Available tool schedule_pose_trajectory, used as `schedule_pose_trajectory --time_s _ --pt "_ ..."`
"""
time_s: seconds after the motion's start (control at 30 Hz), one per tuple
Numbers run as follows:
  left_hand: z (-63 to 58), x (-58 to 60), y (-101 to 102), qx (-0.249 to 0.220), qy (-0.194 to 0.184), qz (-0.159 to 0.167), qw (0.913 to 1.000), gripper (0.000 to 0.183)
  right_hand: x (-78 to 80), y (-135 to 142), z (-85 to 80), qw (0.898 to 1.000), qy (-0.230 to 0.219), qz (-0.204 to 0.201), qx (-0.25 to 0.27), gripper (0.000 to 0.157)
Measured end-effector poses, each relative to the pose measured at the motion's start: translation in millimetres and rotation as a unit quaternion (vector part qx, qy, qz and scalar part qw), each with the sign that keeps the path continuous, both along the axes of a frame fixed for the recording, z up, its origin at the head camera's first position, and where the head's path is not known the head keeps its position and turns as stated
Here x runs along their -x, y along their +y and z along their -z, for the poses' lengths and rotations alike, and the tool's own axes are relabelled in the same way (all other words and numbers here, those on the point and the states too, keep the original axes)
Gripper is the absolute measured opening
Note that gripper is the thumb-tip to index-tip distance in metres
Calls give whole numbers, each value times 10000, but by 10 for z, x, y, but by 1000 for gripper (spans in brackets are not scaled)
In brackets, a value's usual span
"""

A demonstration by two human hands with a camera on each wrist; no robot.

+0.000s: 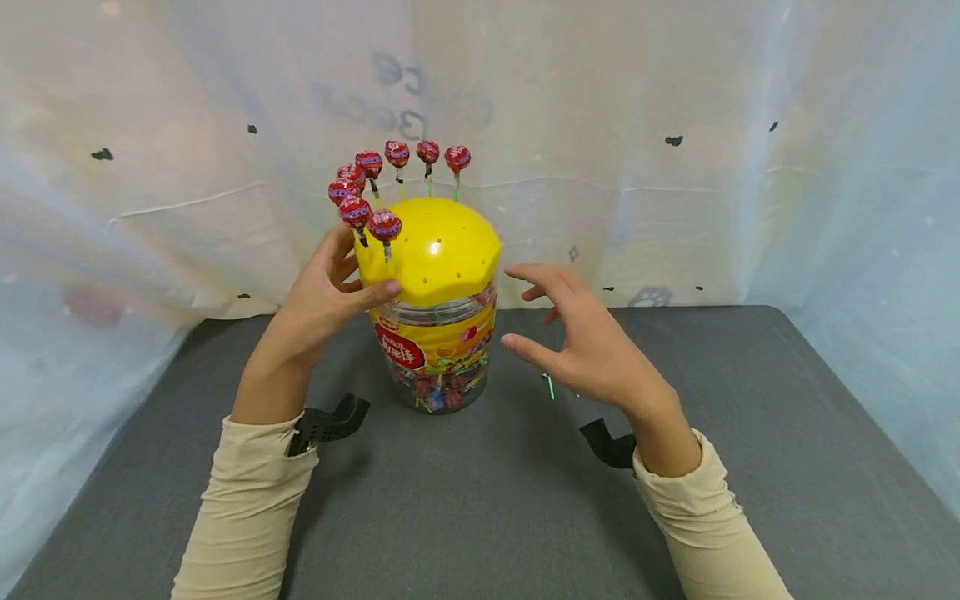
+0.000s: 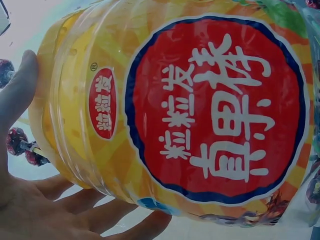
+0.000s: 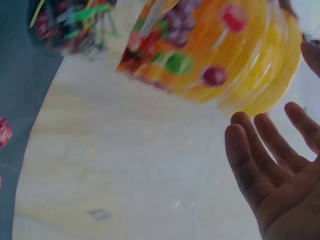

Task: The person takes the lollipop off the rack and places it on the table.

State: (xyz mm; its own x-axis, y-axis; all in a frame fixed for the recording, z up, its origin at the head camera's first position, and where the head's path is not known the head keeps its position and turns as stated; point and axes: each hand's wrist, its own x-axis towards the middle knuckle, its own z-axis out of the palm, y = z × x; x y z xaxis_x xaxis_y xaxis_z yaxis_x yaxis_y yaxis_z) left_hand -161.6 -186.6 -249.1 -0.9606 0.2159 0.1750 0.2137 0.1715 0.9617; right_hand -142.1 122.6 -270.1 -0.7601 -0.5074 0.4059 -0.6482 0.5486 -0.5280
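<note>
A clear candy jar (image 1: 442,342) with an orange fruit label stands upright on the table, colourful sweets showing through its lower part. Its domed yellow lid (image 1: 442,246) is dotted with small holes. Several red-wrapped lollipops (image 1: 397,153) stick up by their sticks along the lid's left and back rim. My left hand (image 1: 318,292) grips the lid's left side, thumb along the front edge and the other fingers behind. To the right of the jar, my right hand (image 1: 588,342) hovers with fingers spread and holds nothing; in the right wrist view its fingertips (image 3: 239,131) are close to the lid.
The dark grey table (image 1: 465,517) is backed by a pale translucent sheet (image 1: 585,125) with mirrored writing. A green stick (image 1: 551,387) lies right of the jar, partly behind my right hand. Red-wrapped candy (image 3: 4,131) shows at the right wrist view's left edge.
</note>
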Motion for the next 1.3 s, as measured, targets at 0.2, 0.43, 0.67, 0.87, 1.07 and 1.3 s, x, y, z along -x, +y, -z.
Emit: schedule_pose_trajectory --time_s 0.2,0.43,0.67,0.87,1.07,1.3 --pt "5 -14 -10 27 -27 -58 10000 77 -92 -125 -3 9993 -130 -179 -295 73" --pt "1 -21 5 88 17 -144 9999 80 -166 -162 -24 9996 -13 -124 -270 73" --pt "-21 -41 49 96 47 -222 9997 80 -237 -171 -40 9986 162 -9 -507 75" --pt "-36 -73 108 173 31 -339 9993 82 -242 -155 -51 9987 153 37 -477 74" --pt "-71 -131 195 527 -121 -512 9972 92 -222 -130 -56 9994 -80 127 -305 66" --pt "-139 -244 194 1233 -55 -612 9905 92 -161 -119 -33 9976 -593 314 -176 67"
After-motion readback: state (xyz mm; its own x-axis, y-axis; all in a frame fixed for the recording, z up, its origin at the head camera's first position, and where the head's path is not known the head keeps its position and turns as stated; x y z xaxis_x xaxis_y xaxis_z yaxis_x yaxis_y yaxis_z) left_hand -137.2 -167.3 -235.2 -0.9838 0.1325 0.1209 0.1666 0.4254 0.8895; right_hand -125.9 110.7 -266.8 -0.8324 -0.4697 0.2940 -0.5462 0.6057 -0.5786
